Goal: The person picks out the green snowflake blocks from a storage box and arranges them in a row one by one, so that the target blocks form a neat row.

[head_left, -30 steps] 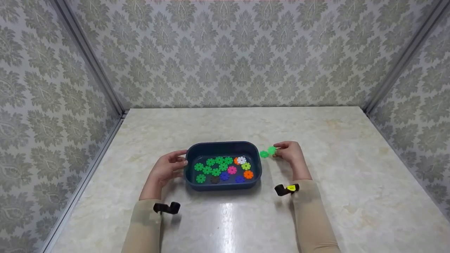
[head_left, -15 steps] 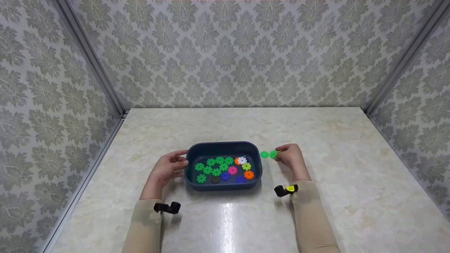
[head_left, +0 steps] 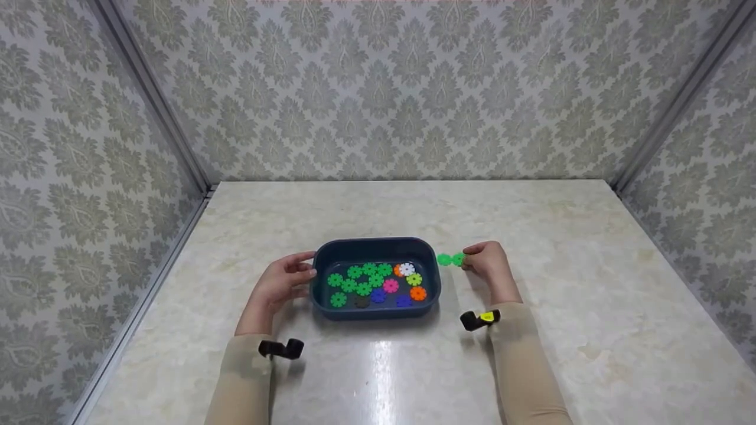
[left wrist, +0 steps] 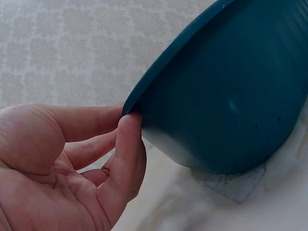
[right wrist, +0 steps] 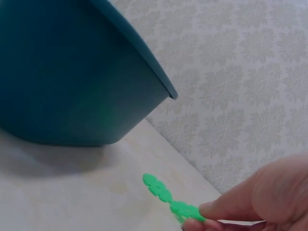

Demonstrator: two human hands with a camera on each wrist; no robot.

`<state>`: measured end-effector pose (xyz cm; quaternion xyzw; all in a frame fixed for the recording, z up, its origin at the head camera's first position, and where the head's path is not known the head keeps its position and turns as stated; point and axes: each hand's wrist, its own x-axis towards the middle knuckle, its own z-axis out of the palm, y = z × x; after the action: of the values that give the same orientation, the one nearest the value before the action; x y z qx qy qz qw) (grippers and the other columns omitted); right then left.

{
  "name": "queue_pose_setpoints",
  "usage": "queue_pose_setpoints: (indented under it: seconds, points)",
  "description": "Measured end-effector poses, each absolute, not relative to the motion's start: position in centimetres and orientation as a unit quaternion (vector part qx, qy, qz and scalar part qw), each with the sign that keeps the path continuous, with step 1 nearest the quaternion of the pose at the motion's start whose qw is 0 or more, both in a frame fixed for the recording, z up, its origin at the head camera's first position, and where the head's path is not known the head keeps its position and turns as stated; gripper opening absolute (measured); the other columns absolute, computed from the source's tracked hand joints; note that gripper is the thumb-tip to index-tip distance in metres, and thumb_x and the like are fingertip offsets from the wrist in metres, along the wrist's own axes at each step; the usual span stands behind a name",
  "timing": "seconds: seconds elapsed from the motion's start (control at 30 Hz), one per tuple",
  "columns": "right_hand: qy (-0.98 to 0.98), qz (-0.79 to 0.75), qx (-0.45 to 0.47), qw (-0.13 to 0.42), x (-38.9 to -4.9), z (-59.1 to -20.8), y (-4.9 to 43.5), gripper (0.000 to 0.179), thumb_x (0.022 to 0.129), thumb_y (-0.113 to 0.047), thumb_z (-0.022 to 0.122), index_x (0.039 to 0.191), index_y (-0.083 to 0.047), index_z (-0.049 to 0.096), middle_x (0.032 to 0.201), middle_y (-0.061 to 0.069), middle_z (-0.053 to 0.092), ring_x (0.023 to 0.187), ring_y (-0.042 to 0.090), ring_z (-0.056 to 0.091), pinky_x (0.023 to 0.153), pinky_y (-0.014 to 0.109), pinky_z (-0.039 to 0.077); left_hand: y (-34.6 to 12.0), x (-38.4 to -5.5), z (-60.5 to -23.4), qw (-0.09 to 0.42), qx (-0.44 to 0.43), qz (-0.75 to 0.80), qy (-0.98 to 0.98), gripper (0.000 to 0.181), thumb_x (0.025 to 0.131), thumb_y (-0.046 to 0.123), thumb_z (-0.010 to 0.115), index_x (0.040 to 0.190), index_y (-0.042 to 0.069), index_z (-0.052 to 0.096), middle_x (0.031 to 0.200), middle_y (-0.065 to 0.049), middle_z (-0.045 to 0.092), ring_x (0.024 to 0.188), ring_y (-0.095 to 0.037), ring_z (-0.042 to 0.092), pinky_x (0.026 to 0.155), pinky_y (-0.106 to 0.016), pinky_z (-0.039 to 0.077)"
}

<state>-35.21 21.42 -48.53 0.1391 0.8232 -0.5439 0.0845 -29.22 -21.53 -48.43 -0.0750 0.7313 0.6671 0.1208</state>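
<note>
At the left end of an oblong dark blue plastic tub [head_left: 375, 314], the rim is gripped by the left hand [head_left: 279, 283], between the thumb and bent fingers. Just beyond the tub's right end, a bright green notched plastic disc [head_left: 459, 260] is pinched between thumb and finger of the right hand [head_left: 489, 264]; its edge is met by a second bright green disc [head_left: 444, 260], held nearer the tub but apart from its wall. Inside the tub, green flower-shaped discs [head_left: 349, 285] are clustered from the left to past the middle. Toward the tub's right are seen a pink disc [head_left: 390, 286], a yellow-green disc [head_left: 414, 279] and a white disc [head_left: 407, 270], by which an orange disc [head_left: 397, 270] is partly covered. The tub is supported by a pale marbled tabletop [head_left: 531, 206].
</note>
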Motion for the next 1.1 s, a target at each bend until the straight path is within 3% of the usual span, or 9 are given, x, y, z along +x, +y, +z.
queue_pose_setpoints:
  seconds: [0.37, 0.73, 1.1]
  points:
    - [0.829, -0.541, 0.123, 0.075, -35.2, -48.4, 21.7, 0.036, 0.097, 0.000, 0.062, 0.132, 0.010, 0.063, 0.135, 0.030, 0.062, 0.090, 0.020, 0.072, 0.085, 0.030, 0.060, -21.6, -29.2, -48.4, 0.122, -0.075, 0.670, 0.729, 0.054, 0.099, 0.009, 0.068, 0.151, 0.011, 0.052, 0.113, -0.003, 0.058, 0.094, -0.012, 0.062, 0.069, -0.028, 0.057]
    - [0.849, -0.514, 0.093, 0.074, -34.8, -46.4, 21.6, 0.038, 0.099, -0.009, 0.063, 0.137, 0.000, 0.064, 0.132, 0.024, 0.067, 0.095, 0.015, 0.073, 0.089, 0.030, 0.055, -21.5, -29.3, -48.4, 0.118, -0.081, 0.661, 0.737, 0.055, 0.099, 0.008, 0.069, 0.151, 0.011, 0.052, 0.113, -0.004, 0.059, 0.091, -0.011, 0.063, 0.069, -0.028, 0.058]
    - [0.842, -0.537, 0.036, 0.039, -33.8, -44.4, 19.6, 0.037, 0.098, -0.012, 0.068, 0.135, -0.004, 0.067, 0.128, 0.018, 0.068, 0.099, 0.018, 0.072, 0.097, 0.039, 0.056, -21.5, -29.3, -48.5, 0.119, -0.072, 0.664, 0.735, 0.053, 0.099, 0.008, 0.068, 0.150, 0.011, 0.052, 0.112, -0.003, 0.059, 0.091, -0.011, 0.063, 0.067, -0.028, 0.057]
